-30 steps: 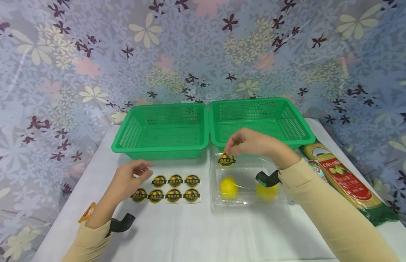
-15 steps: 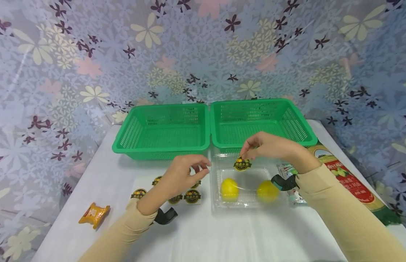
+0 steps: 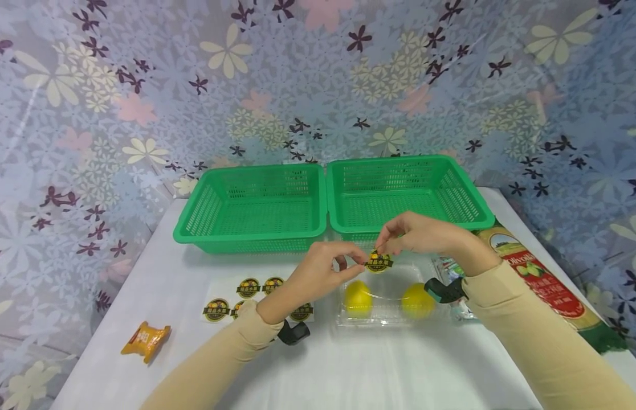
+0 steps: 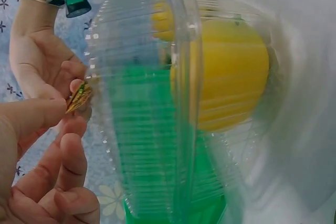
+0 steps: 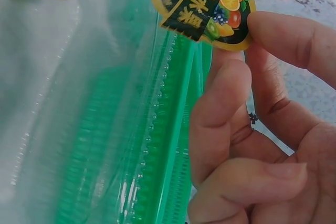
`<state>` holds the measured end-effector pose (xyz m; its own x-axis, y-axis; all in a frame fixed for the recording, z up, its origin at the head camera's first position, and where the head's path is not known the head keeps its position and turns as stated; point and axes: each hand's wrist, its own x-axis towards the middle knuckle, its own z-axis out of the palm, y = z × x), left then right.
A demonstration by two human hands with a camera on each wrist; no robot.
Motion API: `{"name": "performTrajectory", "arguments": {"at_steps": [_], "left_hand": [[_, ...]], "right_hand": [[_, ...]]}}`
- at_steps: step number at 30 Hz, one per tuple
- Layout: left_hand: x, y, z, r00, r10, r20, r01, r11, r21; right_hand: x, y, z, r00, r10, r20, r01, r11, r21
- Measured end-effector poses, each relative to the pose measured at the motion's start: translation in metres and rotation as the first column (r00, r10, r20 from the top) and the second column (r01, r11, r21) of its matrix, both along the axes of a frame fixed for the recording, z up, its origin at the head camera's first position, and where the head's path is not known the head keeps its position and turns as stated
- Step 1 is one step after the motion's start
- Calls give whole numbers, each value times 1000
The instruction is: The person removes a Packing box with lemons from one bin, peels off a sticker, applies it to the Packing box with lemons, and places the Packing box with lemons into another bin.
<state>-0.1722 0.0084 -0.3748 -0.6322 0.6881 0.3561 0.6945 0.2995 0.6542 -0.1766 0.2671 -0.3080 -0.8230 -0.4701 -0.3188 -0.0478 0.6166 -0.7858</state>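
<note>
Over a clear plastic clamshell box point(image 3: 361, 323), a round black-and-gold fruit sticker point(image 3: 379, 263) hangs between both hands. My right hand point(image 3: 423, 234) pinches its upper edge between thumb and forefinger; the printed fruit and lettering show in the right wrist view. My left hand point(image 3: 323, 266) has thumb and forefinger at its left edge, pinching it. In the left wrist view the sticker point(image 4: 80, 97) appears nearly edge-on. Inside the lidded box lie two yellow fruits, one left point(image 3: 358, 299) and one right point(image 3: 418, 300). Below the left forearm, a sticker sheet point(image 3: 220, 287) is partly covered.
Two green plastic baskets stand side by side behind, one left point(image 3: 251, 234) and one right point(image 3: 410, 165). An orange snack packet point(image 3: 146, 341) lies at left. On the right are a red-and-gold Olivoilà bag point(image 3: 543, 279) and a smaller packet point(image 3: 464, 310), partly hidden by the forearm.
My left hand has travelled right from beside the sticker sheet to the held sticker. My right hand has shifted slightly right with the sticker. The orange packet has come fully into sight.
</note>
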Motion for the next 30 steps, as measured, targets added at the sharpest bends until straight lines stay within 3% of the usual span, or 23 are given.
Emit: {"name": "performTrajectory", "arguments": {"at_steps": [11,16,24,30], "left_hand": [[-3,11,-7,1000,15,27,-15,1000,9],[-4,12,-8,999,12,49,-12,1000,7],[-5,16,-5,996,33,86,-33,999,-7],[-5,19,-5,991,48,128,-45,999,-25]], "right_hand": [[6,2,-9,1000,-13,20,13,1000,-20],[16,8,-16,999,-18,-40,16,998,-64],[35,12,-26,986,-79,-146,73,996,-48],[41,14,-31,977,-130,-169,125,991,-38]]}}
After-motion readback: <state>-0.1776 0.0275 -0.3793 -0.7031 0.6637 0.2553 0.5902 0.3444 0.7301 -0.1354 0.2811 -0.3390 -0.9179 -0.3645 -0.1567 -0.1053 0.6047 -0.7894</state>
